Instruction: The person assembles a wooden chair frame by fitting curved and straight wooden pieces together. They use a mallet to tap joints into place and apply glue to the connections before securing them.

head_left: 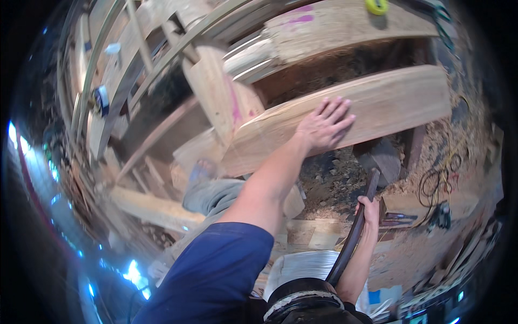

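My left hand lies flat on a thick pale wooden plank, its fingers spread. Lower right, my right hand is wrapped around the long, dark, slightly curved handle of a long-handled tool. At the handle's upper end, below the plank, is a broad greyish piece; whether it is the tool's head or a block behind it I cannot tell. A foot shows near the plank's left end, below a grey trouser leg.
Beyond the plank lies a larger board with a yellow round object on it. Boards with pink marks stand left. Wood chips cover the ground. At right are a coiled cord and small hand tools.
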`<state>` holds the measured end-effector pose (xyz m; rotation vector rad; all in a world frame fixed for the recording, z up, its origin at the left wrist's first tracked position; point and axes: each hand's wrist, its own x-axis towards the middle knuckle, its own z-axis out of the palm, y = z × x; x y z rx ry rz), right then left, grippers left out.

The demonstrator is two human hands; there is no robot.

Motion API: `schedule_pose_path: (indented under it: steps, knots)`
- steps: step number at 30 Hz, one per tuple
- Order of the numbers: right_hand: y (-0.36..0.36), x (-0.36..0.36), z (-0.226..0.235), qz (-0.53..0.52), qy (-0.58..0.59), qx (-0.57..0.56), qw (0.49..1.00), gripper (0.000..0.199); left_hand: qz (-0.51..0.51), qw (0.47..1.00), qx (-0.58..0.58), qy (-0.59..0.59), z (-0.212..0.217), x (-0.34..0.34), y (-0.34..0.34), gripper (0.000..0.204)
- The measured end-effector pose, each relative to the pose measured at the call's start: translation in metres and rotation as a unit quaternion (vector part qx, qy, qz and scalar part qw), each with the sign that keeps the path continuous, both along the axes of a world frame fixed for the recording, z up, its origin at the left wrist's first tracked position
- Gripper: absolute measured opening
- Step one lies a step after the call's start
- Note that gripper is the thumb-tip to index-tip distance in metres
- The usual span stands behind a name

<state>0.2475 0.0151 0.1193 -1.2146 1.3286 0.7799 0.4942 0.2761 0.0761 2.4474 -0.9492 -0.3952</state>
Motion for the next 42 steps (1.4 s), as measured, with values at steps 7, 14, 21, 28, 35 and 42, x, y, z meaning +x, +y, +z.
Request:
schedule_pose_path:
  steps: [7,14,21,28,35,42]
  knots:
    - [0.020,-0.051,-0.006,0.041,0.053,0.002,0.998,0.019,0.012,0.999,-0.024,-0.037,-0.014,-0.003,0.005,0.047]
    - [0.019,-0.027,-0.066,0.101,0.065,0.025,0.992,0.019,0.020,0.996,-0.065,-0.049,-0.025,-0.007,0.010,0.046]
    - [0.057,-0.148,-0.095,0.156,0.063,0.036,0.985,0.023,0.030,0.993,-0.083,-0.081,-0.037,-0.010,0.009,0.048]
    - [0.097,-0.344,-0.055,0.344,0.150,-0.153,0.914,0.043,0.039,0.989,-0.070,-0.123,-0.046,-0.015,0.010,0.050]
    - [0.164,-0.313,-0.088,0.258,0.185,-0.301,0.899,0.072,0.104,0.956,-0.272,0.025,-0.026,-0.019,0.041,0.058]
    - [0.238,-0.069,-0.050,0.172,-0.230,-0.376,0.881,0.065,0.355,0.910,-0.163,-0.135,-0.019,-0.081,0.330,0.058]
